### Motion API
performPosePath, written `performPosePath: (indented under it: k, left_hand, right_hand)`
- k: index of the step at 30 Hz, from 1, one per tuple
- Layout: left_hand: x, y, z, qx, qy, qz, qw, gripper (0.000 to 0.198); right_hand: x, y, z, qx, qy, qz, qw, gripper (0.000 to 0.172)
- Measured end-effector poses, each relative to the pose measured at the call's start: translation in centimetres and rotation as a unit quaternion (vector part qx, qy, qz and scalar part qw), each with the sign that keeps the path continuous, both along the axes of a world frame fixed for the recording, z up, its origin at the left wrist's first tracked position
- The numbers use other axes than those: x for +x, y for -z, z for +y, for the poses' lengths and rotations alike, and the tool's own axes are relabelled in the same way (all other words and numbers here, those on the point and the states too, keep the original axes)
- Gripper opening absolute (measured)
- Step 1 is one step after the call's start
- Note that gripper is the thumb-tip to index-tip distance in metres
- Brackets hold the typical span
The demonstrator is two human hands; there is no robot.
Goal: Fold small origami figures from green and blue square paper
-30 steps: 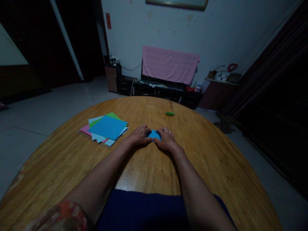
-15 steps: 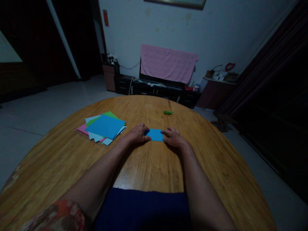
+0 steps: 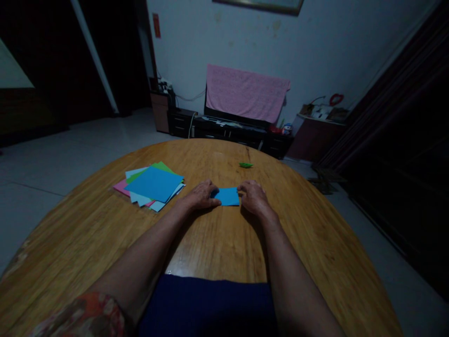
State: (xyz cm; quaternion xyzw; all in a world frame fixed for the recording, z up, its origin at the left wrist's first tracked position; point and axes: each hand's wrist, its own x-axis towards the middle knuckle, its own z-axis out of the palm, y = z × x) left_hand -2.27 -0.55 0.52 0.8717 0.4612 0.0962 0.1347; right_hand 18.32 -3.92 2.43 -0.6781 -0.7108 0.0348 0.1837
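A small folded piece of blue paper lies flat on the wooden table in front of me. My left hand holds its left end, with the thumb at the near edge and the fingers at the far side. At the upper right corner of the paper, the fingertips of my right hand are closed on the edge. The lower right corner of the paper shows free of my fingers. Part of the left end is hidden under my left hand.
A fanned stack of coloured paper sheets, blue on top, lies to the left on the round wooden table. Beyond my right hand sits a small green folded paper piece. A pink cloth drapes over a screen behind the table.
My right hand has shifted from the paper's right side to its upper right corner, uncovering the lower right corner. My left hand stays in place.
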Motion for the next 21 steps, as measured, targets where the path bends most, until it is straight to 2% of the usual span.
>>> performPosePath:
  k: [2, 7, 10, 13, 21]
  left_hand:
    - [0.0, 0.0, 0.1, -0.001, -0.003, -0.001, 1.000, 0.044]
    - [0.0, -0.2, -0.1, 0.007, 0.002, -0.003, 1.000, 0.039]
    - [0.1, -0.1, -0.2, 0.011, 0.010, -0.014, 1.000, 0.039]
    - [0.0, 0.1, -0.2, 0.016, 0.001, -0.020, 1.000, 0.037]
    - [-0.2, -0.1, -0.6, 0.001, 0.008, -0.017, 1.000, 0.036]
  right_hand:
    - [-0.2, 0.0, 0.1, 0.031, -0.002, 0.014, 0.999, 0.035]
    - [-2.9, 1.8, 0.3, 0.036, -0.119, 0.044, 0.991, 0.026]
    - [-4.2, 3.3, -0.1, 0.028, -0.109, 0.020, 0.993, 0.024]
    - [-4.2, 4.2, -0.6, 0.042, -0.089, 0.008, 0.995, 0.024]
    - [-3.4, 4.6, -0.9, 0.052, -0.076, 0.012, 0.996, 0.033]
